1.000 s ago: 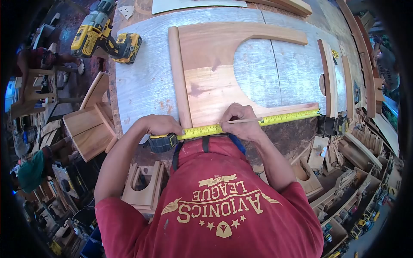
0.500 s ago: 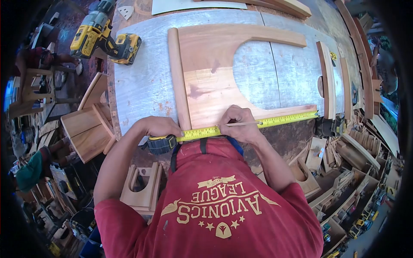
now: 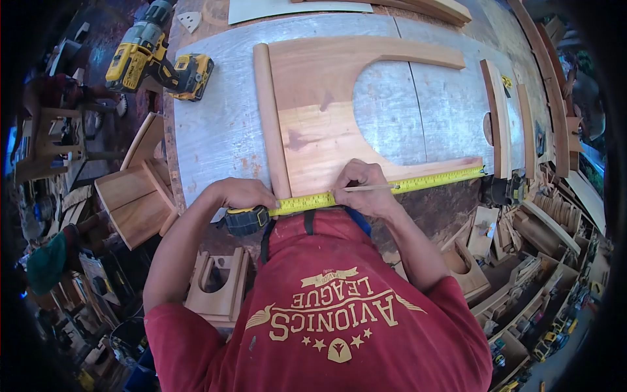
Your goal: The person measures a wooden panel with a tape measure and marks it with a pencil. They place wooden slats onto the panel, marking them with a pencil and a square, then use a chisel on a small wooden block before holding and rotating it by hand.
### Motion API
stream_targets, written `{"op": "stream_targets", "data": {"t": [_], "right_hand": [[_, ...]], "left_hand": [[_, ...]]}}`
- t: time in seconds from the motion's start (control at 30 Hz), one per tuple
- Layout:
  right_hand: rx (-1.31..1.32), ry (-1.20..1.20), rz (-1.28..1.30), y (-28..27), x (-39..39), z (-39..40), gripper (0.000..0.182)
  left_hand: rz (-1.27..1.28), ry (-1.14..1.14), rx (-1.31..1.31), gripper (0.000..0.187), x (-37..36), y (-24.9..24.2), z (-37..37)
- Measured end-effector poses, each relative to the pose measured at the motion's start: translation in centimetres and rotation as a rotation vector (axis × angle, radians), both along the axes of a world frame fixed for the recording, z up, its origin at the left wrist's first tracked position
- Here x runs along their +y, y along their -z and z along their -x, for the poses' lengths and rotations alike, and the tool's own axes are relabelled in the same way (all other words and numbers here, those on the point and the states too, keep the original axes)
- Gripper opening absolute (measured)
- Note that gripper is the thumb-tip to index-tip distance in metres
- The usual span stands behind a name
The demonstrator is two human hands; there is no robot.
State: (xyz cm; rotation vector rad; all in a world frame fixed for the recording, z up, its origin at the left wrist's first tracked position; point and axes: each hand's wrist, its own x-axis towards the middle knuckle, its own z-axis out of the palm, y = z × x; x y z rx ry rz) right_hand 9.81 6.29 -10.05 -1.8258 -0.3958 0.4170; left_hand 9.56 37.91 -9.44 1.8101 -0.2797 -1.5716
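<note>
A yellow tape measure blade (image 3: 437, 179) runs along the near edge of a wooden panel (image 3: 313, 140) with a U-shaped cutout. Its black case (image 3: 246, 221) sits at the left end, below my left hand (image 3: 245, 194), whose fingers close on the tape beside the case. My right hand (image 3: 364, 188) is pinched round a pencil (image 3: 369, 188) and rests over the blade near the panel's edge. The pencil points right. A rounded wooden strip (image 3: 271, 121) lies along the panel's left end.
A yellow and black drill (image 3: 140, 62) lies at the bench's upper left. Loose wooden strips (image 3: 496, 121) lie on the bench's right side. Wooden pieces (image 3: 137, 199) stand left of the bench, and another cutout piece (image 3: 217, 287) is below it. A person (image 3: 59, 91) is partly visible far left.
</note>
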Motion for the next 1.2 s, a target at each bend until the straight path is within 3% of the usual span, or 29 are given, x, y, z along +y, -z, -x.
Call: {"op": "stream_targets", "data": {"t": [0.67, 0.77, 0.87, 1.07, 1.2], "right_hand": [[-0.004, 0.001, 0.028, -0.2, -0.1, 0.2, 0.013], [0.009, 0.004, 0.025, -0.3, -0.1, 0.2, 0.013], [0.019, 0.012, 0.034, -0.2, -0.1, 0.3, 0.013], [0.005, 0.007, 0.035, -0.1, -0.1, 0.2, 0.013], [0.086, 0.018, 0.002, -0.9, -0.4, -0.2, 0.012]], "left_hand": [[-0.01, -0.053, 0.043, 0.044, 0.0, 0.1, 0.0], [0.104, -0.004, -0.035, 0.044, 0.9, 2.1, 0.3], [0.015, -0.094, 0.093, 0.042, 0.2, 0.4, 0.1], [0.115, -0.066, 0.068, 0.041, 0.9, 2.2, 0.3], [0.038, -0.053, 0.113, 0.042, 0.4, 1.0, -0.2]]}}
